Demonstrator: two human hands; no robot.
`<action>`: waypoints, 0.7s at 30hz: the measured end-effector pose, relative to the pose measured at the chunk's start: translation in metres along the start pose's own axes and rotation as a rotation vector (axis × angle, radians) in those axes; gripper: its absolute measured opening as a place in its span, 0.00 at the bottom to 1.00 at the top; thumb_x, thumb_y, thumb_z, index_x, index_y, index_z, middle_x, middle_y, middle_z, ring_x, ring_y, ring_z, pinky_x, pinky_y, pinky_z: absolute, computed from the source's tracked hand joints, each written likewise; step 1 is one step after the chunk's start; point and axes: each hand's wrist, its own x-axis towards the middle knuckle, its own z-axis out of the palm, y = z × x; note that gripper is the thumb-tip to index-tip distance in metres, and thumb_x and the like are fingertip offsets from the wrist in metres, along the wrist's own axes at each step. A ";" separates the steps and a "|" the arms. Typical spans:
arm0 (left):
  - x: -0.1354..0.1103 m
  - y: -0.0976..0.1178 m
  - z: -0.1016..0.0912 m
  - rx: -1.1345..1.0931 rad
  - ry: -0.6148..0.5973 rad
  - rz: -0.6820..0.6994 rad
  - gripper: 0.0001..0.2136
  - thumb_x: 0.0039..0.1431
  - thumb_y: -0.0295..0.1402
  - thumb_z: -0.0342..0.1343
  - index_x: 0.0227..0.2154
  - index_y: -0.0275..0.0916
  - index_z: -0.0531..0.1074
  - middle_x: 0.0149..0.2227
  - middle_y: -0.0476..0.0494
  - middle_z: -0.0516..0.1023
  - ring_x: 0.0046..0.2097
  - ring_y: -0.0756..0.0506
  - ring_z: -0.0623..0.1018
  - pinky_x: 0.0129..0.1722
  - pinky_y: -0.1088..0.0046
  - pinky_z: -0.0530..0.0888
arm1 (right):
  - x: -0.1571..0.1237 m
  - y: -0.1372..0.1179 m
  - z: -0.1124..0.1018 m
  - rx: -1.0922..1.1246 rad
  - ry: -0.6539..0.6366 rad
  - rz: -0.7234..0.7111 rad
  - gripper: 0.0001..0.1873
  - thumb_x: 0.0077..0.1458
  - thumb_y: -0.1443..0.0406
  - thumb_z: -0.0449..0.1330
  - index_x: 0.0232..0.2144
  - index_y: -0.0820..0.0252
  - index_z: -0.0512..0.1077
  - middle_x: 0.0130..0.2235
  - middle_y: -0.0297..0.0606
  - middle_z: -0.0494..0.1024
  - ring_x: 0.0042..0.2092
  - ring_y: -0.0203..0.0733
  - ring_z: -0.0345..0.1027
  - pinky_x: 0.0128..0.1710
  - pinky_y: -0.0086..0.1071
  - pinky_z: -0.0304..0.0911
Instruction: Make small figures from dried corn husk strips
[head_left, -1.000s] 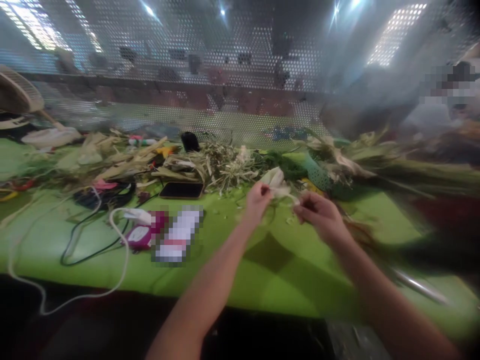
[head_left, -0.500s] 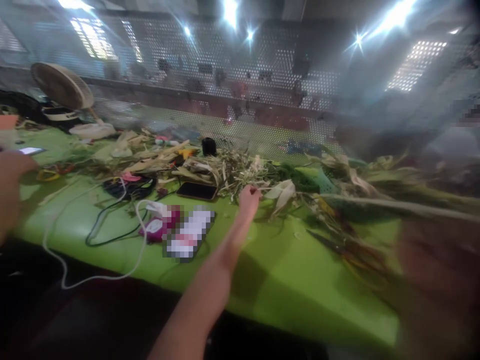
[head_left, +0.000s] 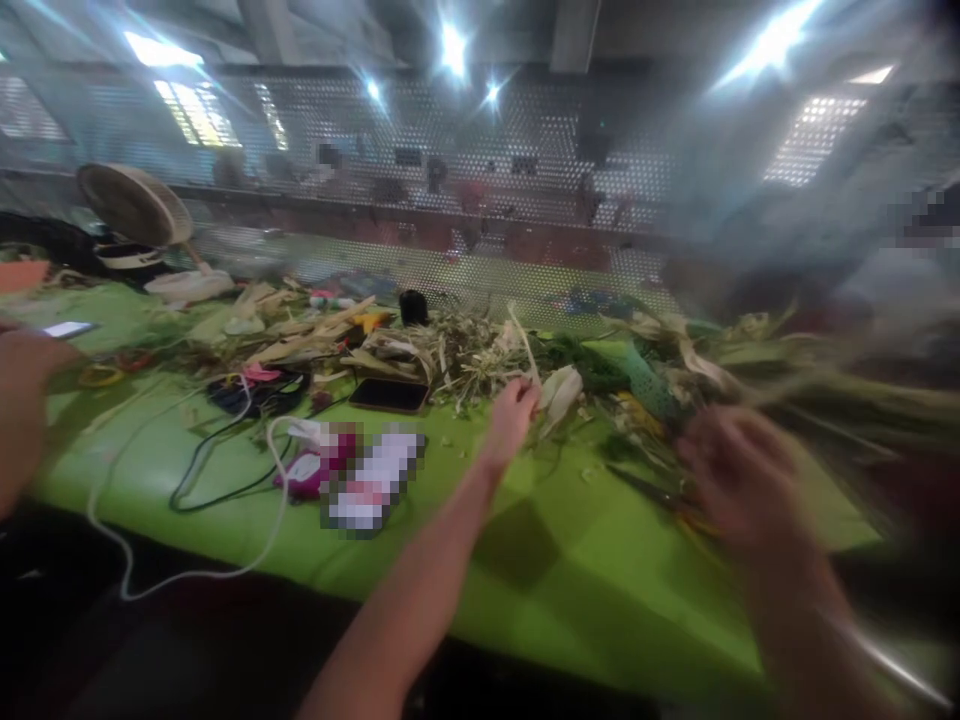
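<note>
My left hand (head_left: 514, 408) is closed in a pinch over the table, beside a heap of dry plant scraps (head_left: 480, 365). A thin pale strip (head_left: 526, 340) of dried plant fibre rises from its fingertips. Just right of it lies a broad pale dry husk (head_left: 561, 392). My right hand (head_left: 739, 470) is raised at the right, blurred by motion, so its fingers cannot be read. Scissors (head_left: 645, 487) with yellow handles lie on the table by the right hand, partly covered by it. Long fibre strands (head_left: 847, 390) stretch out behind that hand.
The green table (head_left: 600, 580) carries a black phone (head_left: 388, 395), a pixelated phone-like object (head_left: 375, 482), a magenta pack (head_left: 311, 475) and a white cable (head_left: 281, 520). A fan (head_left: 135, 205) stands far left. Another person's arm (head_left: 22, 410) reaches in at left. Mesh panels close off the back.
My right hand has come into clear view from the right edge, moving inward. My left hand has shifted slightly right, and the pale strip now points upward from it.
</note>
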 end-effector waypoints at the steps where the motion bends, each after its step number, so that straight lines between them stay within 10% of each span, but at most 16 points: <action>1: -0.007 0.001 0.008 0.029 -0.039 0.013 0.10 0.58 0.38 0.52 0.26 0.37 0.65 0.24 0.51 0.67 0.27 0.52 0.68 0.29 0.77 0.66 | 0.000 0.001 0.012 0.103 -0.028 0.158 0.11 0.55 0.54 0.62 0.28 0.53 0.71 0.26 0.37 0.70 0.25 0.37 0.61 0.23 0.34 0.57; 6: -0.040 0.009 0.032 0.291 -0.212 0.137 0.13 0.61 0.42 0.50 0.30 0.39 0.69 0.25 0.49 0.71 0.27 0.50 0.67 0.30 0.73 0.66 | -0.004 0.014 0.058 0.187 -0.149 0.443 0.18 0.44 0.52 0.68 0.26 0.59 0.71 0.24 0.31 0.68 0.23 0.31 0.56 0.22 0.28 0.56; 21: -0.050 0.010 0.041 0.207 -0.347 0.146 0.10 0.63 0.37 0.49 0.32 0.39 0.72 0.29 0.45 0.75 0.30 0.47 0.74 0.34 0.68 0.72 | -0.006 0.042 0.062 -0.104 -0.074 0.299 0.12 0.46 0.57 0.65 0.28 0.58 0.69 0.27 0.35 0.75 0.28 0.38 0.66 0.29 0.32 0.63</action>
